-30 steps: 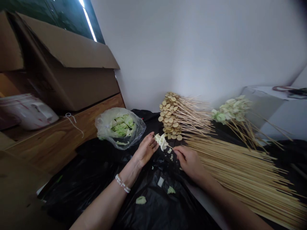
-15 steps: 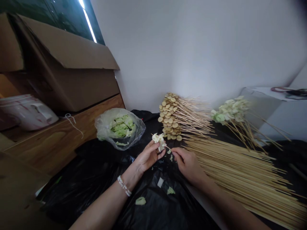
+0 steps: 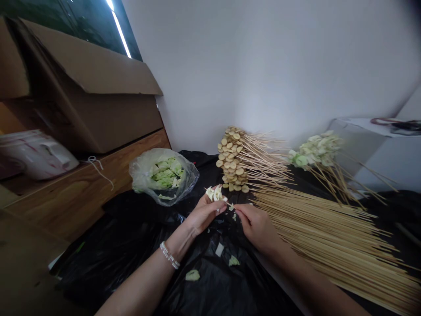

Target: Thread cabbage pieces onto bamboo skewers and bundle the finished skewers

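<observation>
Head view: pale cabbage pieces on a bamboo skewer (image 3: 214,194) sit above the black plastic sheet (image 3: 131,263), pinched in your closed left grip (image 3: 205,215). Your right grip (image 3: 256,227) curls just beside the skewer's right end; you can't tell if it has hold. Torn cabbage scraps (image 3: 192,275) lie near on the sheet, a plastic bag of cabbage (image 3: 161,175) sits far left, and loose bamboo skewers (image 3: 329,241) spread right.

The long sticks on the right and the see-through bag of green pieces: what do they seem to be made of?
The long sticks look like bamboo or pale wood, unpainted and matte, straw-coloured; the exact kind is hard to tell. The bag seems thin clear plastic, glossy and crinkled, with the green pieces showing through.
</observation>
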`<state>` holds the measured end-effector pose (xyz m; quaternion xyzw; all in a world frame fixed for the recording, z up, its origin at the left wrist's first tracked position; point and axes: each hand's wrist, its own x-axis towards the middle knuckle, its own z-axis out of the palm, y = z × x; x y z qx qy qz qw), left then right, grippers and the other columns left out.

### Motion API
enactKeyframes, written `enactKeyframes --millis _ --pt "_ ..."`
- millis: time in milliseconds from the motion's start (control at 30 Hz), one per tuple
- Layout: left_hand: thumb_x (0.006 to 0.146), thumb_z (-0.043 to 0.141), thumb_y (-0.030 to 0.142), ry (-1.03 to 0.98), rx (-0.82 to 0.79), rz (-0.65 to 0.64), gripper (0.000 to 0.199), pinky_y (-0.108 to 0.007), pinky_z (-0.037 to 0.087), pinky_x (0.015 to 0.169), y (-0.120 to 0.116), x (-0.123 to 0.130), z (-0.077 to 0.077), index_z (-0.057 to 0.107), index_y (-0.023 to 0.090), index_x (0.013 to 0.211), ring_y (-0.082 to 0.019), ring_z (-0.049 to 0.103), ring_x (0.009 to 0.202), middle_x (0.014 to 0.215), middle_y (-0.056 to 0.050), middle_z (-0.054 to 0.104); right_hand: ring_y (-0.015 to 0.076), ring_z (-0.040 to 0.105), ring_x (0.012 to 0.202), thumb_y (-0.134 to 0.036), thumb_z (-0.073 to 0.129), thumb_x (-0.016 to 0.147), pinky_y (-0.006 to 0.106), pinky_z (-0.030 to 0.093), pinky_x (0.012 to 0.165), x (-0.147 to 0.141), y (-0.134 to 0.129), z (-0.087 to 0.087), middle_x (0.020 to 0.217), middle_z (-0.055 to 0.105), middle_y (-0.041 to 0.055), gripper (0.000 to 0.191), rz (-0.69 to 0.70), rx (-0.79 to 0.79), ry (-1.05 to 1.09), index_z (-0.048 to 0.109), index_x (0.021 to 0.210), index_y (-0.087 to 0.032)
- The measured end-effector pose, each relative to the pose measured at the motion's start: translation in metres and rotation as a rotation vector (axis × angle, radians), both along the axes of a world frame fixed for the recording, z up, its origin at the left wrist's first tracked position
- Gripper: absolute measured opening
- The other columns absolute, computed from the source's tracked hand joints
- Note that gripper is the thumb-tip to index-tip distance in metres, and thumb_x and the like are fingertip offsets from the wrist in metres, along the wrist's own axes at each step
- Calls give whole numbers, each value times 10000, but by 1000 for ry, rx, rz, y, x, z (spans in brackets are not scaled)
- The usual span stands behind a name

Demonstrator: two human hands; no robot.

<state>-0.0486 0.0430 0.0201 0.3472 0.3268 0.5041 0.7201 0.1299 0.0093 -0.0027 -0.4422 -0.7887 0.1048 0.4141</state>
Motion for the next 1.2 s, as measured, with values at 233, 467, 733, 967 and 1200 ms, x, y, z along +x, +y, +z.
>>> enactKeyframes --millis 233,467,733,967,1200 --pt "640 830 173 49 11 -12 492 -245 485 773 -2 2 2 648 163 1096 -131 638 819 897 -48 688 161 641 751 -191 417 929 262 456 695 -2 0 4 837 703 40 231 -4 -26 34 648 920 -190" --pt "711 762 220 73 20 35 341 -256 477 762 -4 3 5 655 153 1027 -164 638 881 983 -95 703 155 635 733 -187 409 926 257 450 678 -2 1 2 832 706 34 238 -5 -23 46 646 927 -202" --pt "634 669 80 73 71 46 561 -285 461 800 -3 3 4 614 176 1185 -172 624 856 907 -64 703 165 647 794 -192 408 928 268 464 731 -3 0 4 867 707 41 237 5 -33 31 644 921 -205" --pt "673 709 112 73 82 -8 554 -269 459 789 -7 6 2 610 189 1213 -156 621 847 891 -39 673 167 644 803 -196 404 936 270 457 741 -2 0 3 873 703 39 237 16 -50 24 639 900 -206" --pt "613 838 165 125 94 -47 675 -236 451 727 -8 4 3 585 190 1238 -144 635 805 950 -60 695 169 647 782 -199 406 937 271 460 725 -3 -1 4 851 702 42 237 -20 -47 34 638 886 -208"
